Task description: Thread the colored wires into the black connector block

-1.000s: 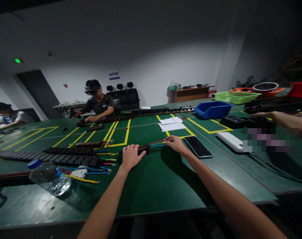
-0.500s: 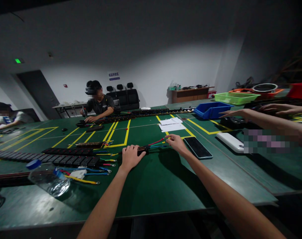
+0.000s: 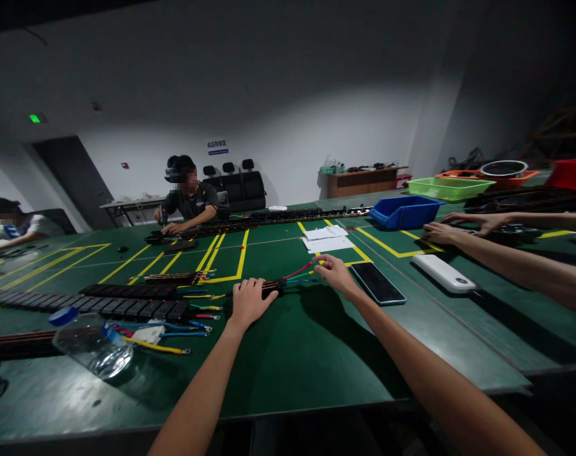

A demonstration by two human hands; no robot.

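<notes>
My left hand (image 3: 252, 301) is wrapped over the end of a dark strip (image 3: 272, 287) lying on the green table, with brownish lines along it. From that end a red wire (image 3: 297, 270), a green wire (image 3: 300, 274) and a blue wire (image 3: 303, 280) run rightward. My right hand (image 3: 338, 273) is closed at the tip of the red wire in a pinch, close to the other wire ends. To the left lie black segmented strips (image 3: 140, 306) with coloured wires ending in metal ring terminals. A phone (image 3: 379, 282) rests just right of my right hand.
A tilted water bottle (image 3: 95, 345) is at the near left. White papers (image 3: 328, 239), a blue bin (image 3: 404, 211), a green tray (image 3: 452, 188) and a white power bank (image 3: 444, 273) lie further right. A co-worker's hands (image 3: 459, 229) work at right; another person (image 3: 190, 199) sits opposite.
The co-worker's hands at right have moved lower and are now close together at the dark parts on the table. My own hands have stayed nearly in place.
</notes>
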